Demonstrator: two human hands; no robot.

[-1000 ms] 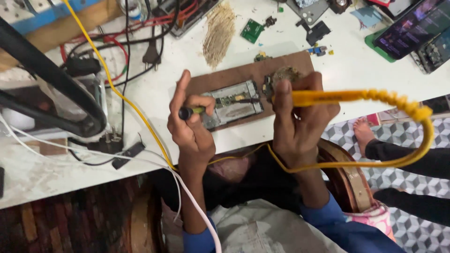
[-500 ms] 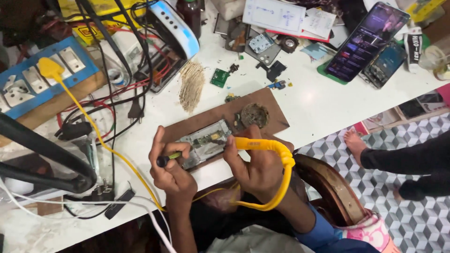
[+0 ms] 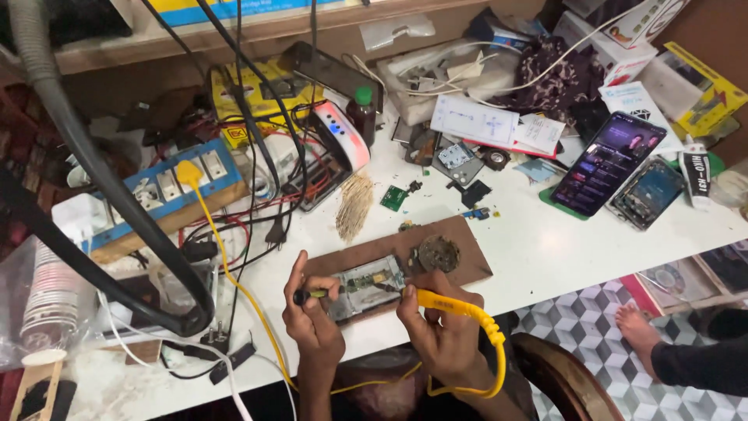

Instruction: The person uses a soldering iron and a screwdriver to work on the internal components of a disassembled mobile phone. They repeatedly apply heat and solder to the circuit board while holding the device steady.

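Opened phone (image 3: pixel 366 284), its circuitry bare, lies on a brown wooden board (image 3: pixel 460 238) at the near edge of the white table (image 3: pixel 545 249), between my two hands. My left hand (image 3: pixel 312 320) is clamped around a small dark-tipped tool (image 3: pixel 305 295), its point at the phone's left end. My right hand (image 3: pixel 440 331) is closed on a yellow soldering iron (image 3: pixel 448 302), tip touching the phone's right end; its yellow cable (image 3: pixel 496 359) loops beside my wrist. A round metal scrubber (image 3: pixel 439 253) sits on the board just beyond.
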